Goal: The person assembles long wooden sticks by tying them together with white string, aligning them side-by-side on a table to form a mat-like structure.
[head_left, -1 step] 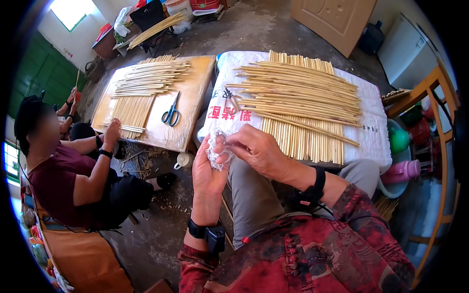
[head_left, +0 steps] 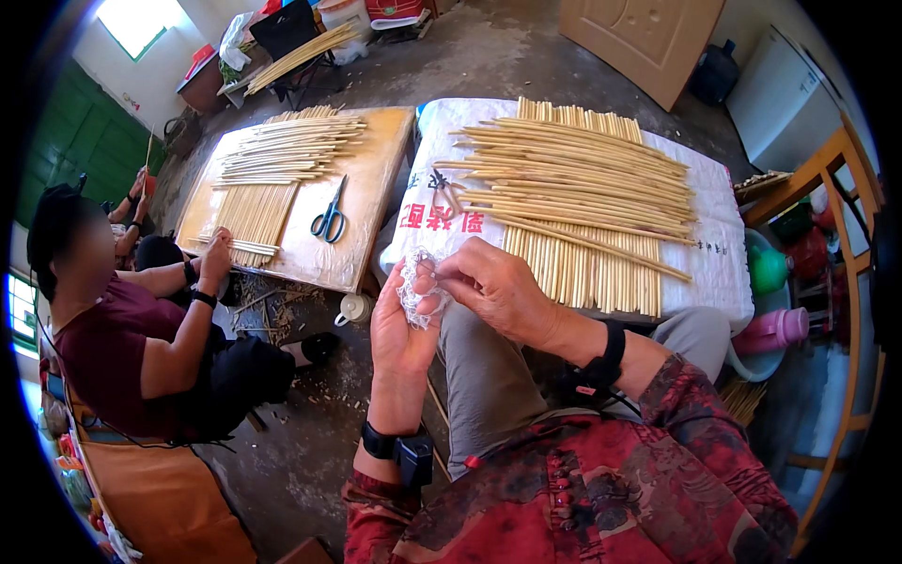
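Rough concrete floor (head_left: pixel 442 56) runs thru the middle of the frame, w/ a green door at far left and a pale wooden door at upper right. Two low work surfaces sit side by side. The counter (head_left: pixel 376 188) at upper left-centre is a tan board carrying bamboo sticks (head_left: pixel 282 155), some fanned crosswise over a row laid lengthwise, plus blue-handled scissors (head_left: pixel 328 222) lying flat near its middle. The second surface, upper centre-right, is covered w/ a white sack (head_left: pixel 714 254) printed in red; a bigger pile of sticks (head_left: pixel 573 179) lies on it, long ones crossing over a neat row beneath.

Centre frame, just below the sack's near edge: left hand (head_left: pixel 399 324) held palm-up, fingers curled round a bit of white mesh netting (head_left: pixel 413 287). Right hand (head_left: pixel 493 291) comes in from the right, fingertips pinched on the same netting, so both hands are closed on it. Black bands on both wrists; red patterned sleeves at the lower edge.

Left of frame, another person in a maroon top (head_left: pixel 103 362) sits on the floor, one hand (head_left: pixel 216 258) resting on the sticks at the counter's near corner. A green and a pink container stand at far right beside a wooden chair (head_left: pixel 846 188).
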Tool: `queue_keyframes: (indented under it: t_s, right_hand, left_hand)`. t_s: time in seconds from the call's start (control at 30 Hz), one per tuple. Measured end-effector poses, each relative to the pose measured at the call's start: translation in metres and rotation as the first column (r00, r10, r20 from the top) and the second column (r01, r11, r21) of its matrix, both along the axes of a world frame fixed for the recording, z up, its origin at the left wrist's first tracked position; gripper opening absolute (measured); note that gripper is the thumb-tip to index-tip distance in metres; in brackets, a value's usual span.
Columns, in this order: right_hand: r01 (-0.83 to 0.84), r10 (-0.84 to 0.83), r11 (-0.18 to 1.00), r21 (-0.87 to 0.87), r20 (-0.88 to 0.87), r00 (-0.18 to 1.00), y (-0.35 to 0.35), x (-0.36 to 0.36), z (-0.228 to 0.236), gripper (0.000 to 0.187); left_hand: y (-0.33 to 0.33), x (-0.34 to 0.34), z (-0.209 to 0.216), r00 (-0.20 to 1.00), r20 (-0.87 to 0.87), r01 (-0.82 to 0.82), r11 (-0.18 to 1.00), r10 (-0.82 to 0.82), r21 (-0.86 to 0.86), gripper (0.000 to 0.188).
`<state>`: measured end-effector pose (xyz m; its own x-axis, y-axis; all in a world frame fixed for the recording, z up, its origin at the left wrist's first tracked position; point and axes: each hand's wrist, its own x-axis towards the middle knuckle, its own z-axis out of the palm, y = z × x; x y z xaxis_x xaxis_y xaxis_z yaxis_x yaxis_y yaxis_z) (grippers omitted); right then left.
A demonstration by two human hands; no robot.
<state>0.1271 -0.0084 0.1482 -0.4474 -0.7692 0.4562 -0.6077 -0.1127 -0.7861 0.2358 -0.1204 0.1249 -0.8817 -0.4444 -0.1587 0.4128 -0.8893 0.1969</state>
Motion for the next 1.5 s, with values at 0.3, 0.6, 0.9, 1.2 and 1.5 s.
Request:
queue_keyframes:
  t_s: [0.3,0.6,0.9,1.2,1.5]
  right_hand:
    - [-0.01,-0.012,0.999,0.049,0.435,0.9,0.011,-0.015,-0.003,0.012]
    - [-0.012,0.031,0.999,-0.045,0.457,0.889,0.015,-0.021,-0.014,0.014]
    - [-0.123,0.017,0.968,0.22,0.43,0.903,0.052,-0.036,-0.041,0.015]
    - [-0.151,0.06,0.951,0.27,0.318,0.946,0.046,-0.027,-0.032,0.013]
    - [-0.153,0.125,0.936,0.318,0.105,0.987,0.042,-0.01,-0.016,0.013]
  left_hand:
    - [-0.004,0.014,0.005,0.998,0.06,0.01,0.985,0.001,-0.172,0.019]
    - [0.014,0.04,0.033,0.956,0.117,0.287,0.788,-0.268,-0.545,0.02]
    - [0.065,0.068,-0.01,0.825,0.564,0.514,-0.371,-0.031,-0.773,0.012]
    - [0.073,0.08,-0.003,0.83,0.538,0.544,-0.432,0.15,-0.719,0.015]
    - [0.066,0.076,0.001,0.952,0.183,0.296,-0.584,0.246,-0.756,0.024]
